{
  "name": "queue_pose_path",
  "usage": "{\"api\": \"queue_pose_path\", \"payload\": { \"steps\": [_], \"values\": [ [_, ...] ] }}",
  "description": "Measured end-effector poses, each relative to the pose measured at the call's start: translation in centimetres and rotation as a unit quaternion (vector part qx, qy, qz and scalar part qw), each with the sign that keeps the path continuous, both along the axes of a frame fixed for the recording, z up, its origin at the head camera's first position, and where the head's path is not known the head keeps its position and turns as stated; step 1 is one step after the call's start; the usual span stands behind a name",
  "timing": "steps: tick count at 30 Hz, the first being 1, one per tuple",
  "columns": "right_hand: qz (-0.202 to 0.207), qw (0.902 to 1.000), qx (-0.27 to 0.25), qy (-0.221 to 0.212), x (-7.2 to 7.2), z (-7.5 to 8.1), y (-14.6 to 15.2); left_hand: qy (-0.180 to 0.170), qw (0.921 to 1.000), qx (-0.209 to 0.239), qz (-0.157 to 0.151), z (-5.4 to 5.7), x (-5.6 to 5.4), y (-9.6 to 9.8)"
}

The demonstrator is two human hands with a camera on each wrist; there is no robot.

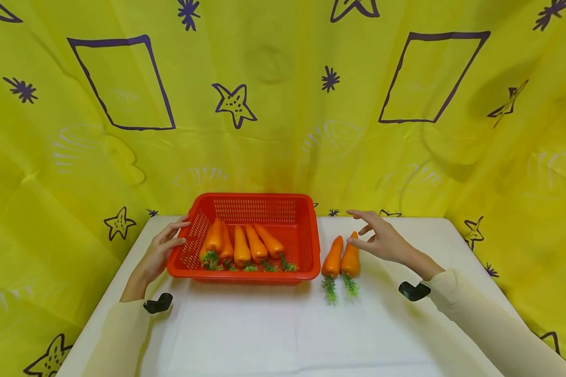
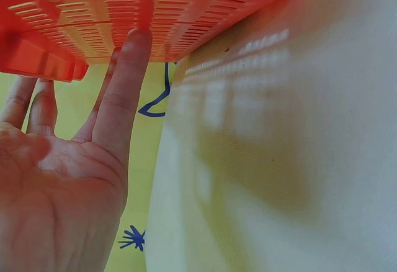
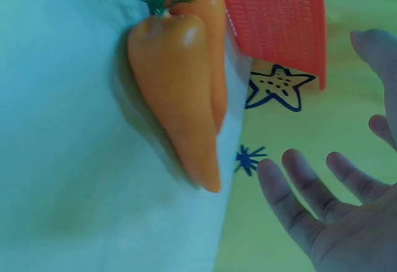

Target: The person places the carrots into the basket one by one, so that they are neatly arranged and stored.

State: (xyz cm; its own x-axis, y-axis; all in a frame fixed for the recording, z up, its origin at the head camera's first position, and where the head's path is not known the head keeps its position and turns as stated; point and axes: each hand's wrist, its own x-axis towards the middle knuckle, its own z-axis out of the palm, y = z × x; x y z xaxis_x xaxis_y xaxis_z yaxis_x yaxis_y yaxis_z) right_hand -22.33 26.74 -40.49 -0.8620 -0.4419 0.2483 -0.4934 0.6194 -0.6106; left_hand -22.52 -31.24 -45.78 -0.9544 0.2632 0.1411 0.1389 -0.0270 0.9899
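Observation:
A red plastic basket with slotted walls holds several orange toy carrots with green tops. My left hand touches the basket's left side; the left wrist view shows extended fingers against its slotted wall. Two more carrots lie side by side on the table, to the right of the basket: a left one and a right one. Just above and right of this pair hovers my right hand. Its fingers are spread and bent a little, holding nothing, and in the right wrist view they stand apart from the nearer carrot.
A white cloth covers the table. Behind and on both sides hangs a yellow curtain with dark star and frame drawings, close to the table's back edge. Each wrist wears a small black device, on the left and on the right.

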Motion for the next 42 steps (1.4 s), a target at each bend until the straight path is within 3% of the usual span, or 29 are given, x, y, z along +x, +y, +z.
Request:
{"api": "queue_pose_path", "payload": {
  "steps": [5,12,18,25,31,42],
  "values": [
    [-0.029,0.9980,-0.020,-0.052,0.3,-1.3,0.2,0.002,1.0000,-0.002,0.000,0.0,-0.1,-0.1],
    [-0.051,0.9855,-0.053,-0.153,0.4,-3.1,0.2,0.002,1.0000,0.000,-0.005,0.0,-0.1,-0.1],
    [-0.067,0.9831,-0.048,-0.164,0.4,-4.2,-0.2,0.004,1.0000,0.003,-0.004,0.0,-0.3,-0.1],
    [-0.083,0.9838,-0.002,-0.158,0.5,-4.9,-0.6,0.005,1.0000,0.006,-0.006,0.0,-0.2,-0.1],
    [-0.089,0.9686,-0.036,-0.229,0.7,-4.9,-0.8,0.002,0.9999,0.011,-0.008,0.1,-0.2,-0.1],
    [-0.095,0.9608,-0.065,-0.252,0.6,-4.7,-1.3,0.008,0.9999,0.008,-0.010,-0.2,-0.2,-0.2]
  ]
}}
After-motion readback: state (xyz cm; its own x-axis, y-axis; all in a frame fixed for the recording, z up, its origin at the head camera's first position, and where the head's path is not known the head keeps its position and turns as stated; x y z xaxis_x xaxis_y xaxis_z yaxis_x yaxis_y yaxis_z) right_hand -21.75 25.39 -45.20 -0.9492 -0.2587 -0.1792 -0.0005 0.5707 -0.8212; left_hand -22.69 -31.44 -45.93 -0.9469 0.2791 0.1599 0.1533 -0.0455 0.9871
